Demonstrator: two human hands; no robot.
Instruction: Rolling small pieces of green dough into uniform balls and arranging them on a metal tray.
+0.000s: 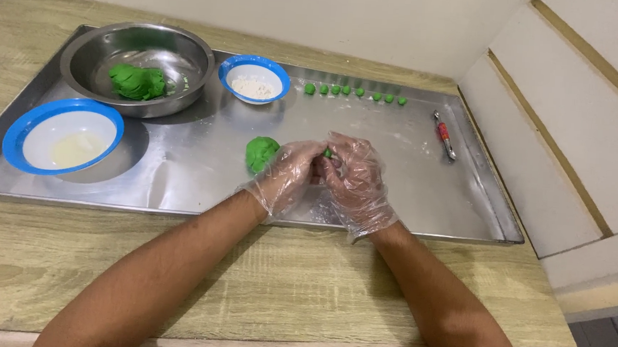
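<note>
I see the pale wood-grain counter point(295, 280) carrying a wide, shallow rectangular steel tray point(408, 194), and everything else sits on that tray. At its far left corner stands a round stainless steel mixing bowl point(180, 55) with a lump of green dough point(137, 82) inside. Just in front of it, at the tray's left edge, is a large blue-rimmed white dish point(22, 131) holding a pale, oily-looking film. A smaller blue-rimmed white bowl point(231, 69) with white powder sits just right of the steel bowl. My left hand point(286, 176) and right hand point(355, 180), both in clear plastic gloves, meet over the tray's near middle; their fingers are curled together, pinching a tiny green dough piece point(327, 153) between the tips. A rounded green dough mound point(260, 153) lies on the tray, touching or just beside my left hand. A red-handled metal tool point(443, 135) lies near the right rim. A row of eight small green dough balls point(355, 93) runs along the far edge.
</note>
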